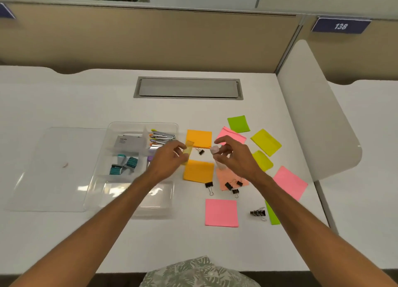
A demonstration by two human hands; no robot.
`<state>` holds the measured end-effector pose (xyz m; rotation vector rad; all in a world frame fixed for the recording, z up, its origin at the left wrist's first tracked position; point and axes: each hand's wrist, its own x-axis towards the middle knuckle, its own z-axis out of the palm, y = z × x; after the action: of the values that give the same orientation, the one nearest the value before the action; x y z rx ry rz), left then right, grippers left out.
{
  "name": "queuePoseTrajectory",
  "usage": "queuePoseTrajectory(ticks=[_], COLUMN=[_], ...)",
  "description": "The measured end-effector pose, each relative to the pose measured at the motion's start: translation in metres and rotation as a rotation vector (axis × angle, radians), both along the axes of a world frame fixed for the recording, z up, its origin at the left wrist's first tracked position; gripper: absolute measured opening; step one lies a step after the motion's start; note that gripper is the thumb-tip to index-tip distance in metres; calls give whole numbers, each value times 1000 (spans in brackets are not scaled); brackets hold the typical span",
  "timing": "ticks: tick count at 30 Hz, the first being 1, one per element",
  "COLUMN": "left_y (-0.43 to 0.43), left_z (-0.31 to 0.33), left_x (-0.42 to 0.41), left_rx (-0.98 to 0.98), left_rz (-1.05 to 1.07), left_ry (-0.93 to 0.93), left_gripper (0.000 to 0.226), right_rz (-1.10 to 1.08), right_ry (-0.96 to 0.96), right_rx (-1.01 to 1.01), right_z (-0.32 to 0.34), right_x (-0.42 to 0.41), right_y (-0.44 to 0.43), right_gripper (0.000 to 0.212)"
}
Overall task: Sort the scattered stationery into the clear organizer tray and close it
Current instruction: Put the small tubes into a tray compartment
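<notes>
One clear organizer tray (94,191) sat open left of centre on the white desk (86,97), its lid (49,168) flat at its left. Just right of it, the left hand (167,159) pinched a small yellow piece (187,152) and the right hand (234,155) pinched a pink-capped tube (215,150), above scattered sticky notes (221,213) and binder clips (258,212).

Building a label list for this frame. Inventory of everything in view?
organizer tray: 1, clear, left of centre
lid: 1, clear, flat left of tray
box: 1, grey, back-left compartment
staplers: several, mixed colours, back-right compartment
stamps: about 3, teal, middle-left compartment
sticky pads: about 10, orange/pink/green/yellow, right of tray
binder clips: at least 6, black, among pads
left grip: 1, holds yellow translucent piece
right grip: 1, holds pink-capped clear tube
</notes>
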<state>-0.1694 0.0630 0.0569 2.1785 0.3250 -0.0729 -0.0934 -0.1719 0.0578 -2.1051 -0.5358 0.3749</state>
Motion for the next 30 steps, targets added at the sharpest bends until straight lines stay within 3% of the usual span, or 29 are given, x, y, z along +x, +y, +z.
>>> queuePoseTrajectory(ticks=[4, 8, 13, 21, 30], left_y=[47, 60, 53, 56, 82], left_z=[2, -8, -24, -37, -28], left_x=[-5, -9, -8, -7, -2], left_rx=[17, 161, 237, 374, 361], left_rz=[253, 183, 48, -72, -1], left_ry=[98, 231, 208, 173, 59], left_gripper=[15, 24, 38, 25, 16], right_rz=[-48, -105, -137, -31, 107], right_ry=[68, 114, 101, -210, -493], right_rx=[54, 59, 25, -271, -588], right_z=[3, -3, -13, -27, -36], right_x=[-5, -14, -22, -30, -33], right_y=[52, 96, 130, 152, 163], right_gripper=[24, 24, 16, 22, 23])
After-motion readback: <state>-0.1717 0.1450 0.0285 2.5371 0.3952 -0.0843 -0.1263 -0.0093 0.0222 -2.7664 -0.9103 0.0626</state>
